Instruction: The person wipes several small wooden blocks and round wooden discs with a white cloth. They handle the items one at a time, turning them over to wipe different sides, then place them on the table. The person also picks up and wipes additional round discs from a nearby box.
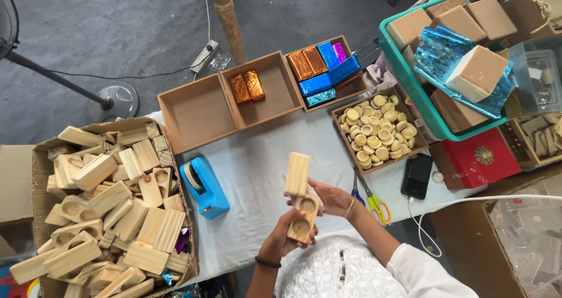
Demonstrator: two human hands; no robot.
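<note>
Wooden block (302, 216) with two round hollows cut in its face is the piece in hand here, held above the near edge of the worktop (257, 175), right in front of the person. Its long axis runs roughly away from the body, tipped a bit to the right at the far end. A second, plain-faced wooden piece (297, 174) stands on the far end of it, touching; could be a sliding lid, could be a separate block, I honestly can't tell where one ends and the other starts.

The left hand (281, 239) is wrapped around the near end of the hollowed block from below, fingers closed on it. The right hand (331, 198) comes in from the right and grips the far part, about where the two pieces meet. Both are equally close since both are on it; the right one is nearer the upper piece.

Around it: a cardboard box (41, 157) heaped with the same kind of wooden blocks to the left, a blue tape dispenser (205, 187) just left of the hands, scissors (370, 199) just right of them, and a black phone (417, 176) beyond those. Further back, shallow brown trays, one with foil-wrapped bars (319, 69), and one with pale round discs (377, 131).

Hard to see: the right hand's fingertips are hidden behind the wood, and whether the hollows hold anything isn't clear. The box on the left is cut off by the frame edge.
</note>
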